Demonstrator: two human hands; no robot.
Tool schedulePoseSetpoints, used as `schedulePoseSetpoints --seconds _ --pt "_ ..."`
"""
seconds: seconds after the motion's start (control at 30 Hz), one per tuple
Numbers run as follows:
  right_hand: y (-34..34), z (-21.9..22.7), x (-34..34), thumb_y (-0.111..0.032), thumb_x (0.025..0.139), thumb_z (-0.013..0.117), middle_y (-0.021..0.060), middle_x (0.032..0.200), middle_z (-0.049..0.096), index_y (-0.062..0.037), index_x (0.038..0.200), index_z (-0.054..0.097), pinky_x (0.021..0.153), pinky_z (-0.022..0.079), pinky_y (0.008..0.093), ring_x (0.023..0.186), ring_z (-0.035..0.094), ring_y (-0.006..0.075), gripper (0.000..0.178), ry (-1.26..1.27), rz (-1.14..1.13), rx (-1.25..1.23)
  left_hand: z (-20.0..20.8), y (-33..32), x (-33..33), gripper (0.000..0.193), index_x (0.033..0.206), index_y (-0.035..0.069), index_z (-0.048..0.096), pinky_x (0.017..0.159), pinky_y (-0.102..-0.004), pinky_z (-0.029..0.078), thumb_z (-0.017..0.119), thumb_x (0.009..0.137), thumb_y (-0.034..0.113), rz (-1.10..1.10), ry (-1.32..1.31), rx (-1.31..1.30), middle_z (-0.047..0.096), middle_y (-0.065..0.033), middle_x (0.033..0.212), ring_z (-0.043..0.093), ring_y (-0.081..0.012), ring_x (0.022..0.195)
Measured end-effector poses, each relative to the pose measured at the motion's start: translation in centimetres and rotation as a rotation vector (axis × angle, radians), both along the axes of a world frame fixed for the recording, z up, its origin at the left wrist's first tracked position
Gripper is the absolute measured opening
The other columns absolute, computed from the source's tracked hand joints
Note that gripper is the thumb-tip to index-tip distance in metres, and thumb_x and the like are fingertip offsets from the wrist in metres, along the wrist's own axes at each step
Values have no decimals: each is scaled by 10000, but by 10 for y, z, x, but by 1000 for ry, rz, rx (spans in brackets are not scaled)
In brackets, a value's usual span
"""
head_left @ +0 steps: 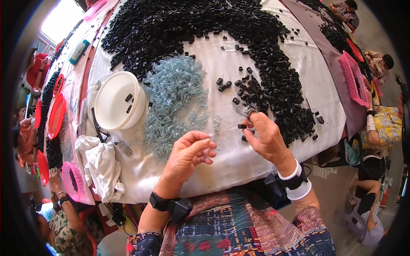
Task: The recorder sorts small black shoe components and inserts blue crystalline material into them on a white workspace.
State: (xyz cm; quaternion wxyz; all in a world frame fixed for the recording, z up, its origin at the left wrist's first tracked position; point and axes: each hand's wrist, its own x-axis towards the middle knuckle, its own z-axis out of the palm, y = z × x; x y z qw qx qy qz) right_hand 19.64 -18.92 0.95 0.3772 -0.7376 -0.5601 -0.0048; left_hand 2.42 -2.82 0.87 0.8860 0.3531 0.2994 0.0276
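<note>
Nearest to us is a patterned garment, with a black strap on the left wrist and a white band on the right. Our left grip hovers over the counter, fingers curled and thumb drawn close to the forefinger; we cannot tell whether it pinches anything. Our right grip has its fingers bent inward, with a clear piece at the fingertips and a black cap by the thumb; we cannot tell which of them it pinches. To the left lie a crumpled white cloth and a small clear container. Farther on, a white basin with a few black pieces inside stands beside a heap of pale blue clear pieces. Loose black caps lie right of that heap, and a broad black pile arches beyond. At the far right we see a pink basket.
</note>
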Motion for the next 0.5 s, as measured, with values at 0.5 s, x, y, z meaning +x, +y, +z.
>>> schedulePoseSetpoints --seconds 0.5 --pt "11 20 -39 88 655 585 140 845 551 46 1054 536 647 486 373 744 552 287 404 -132 203 163 4 -15 11 87 906 27 563 562 -244 527 606 858 86 -85 -74 99 632 -76 815 639 -160 719"
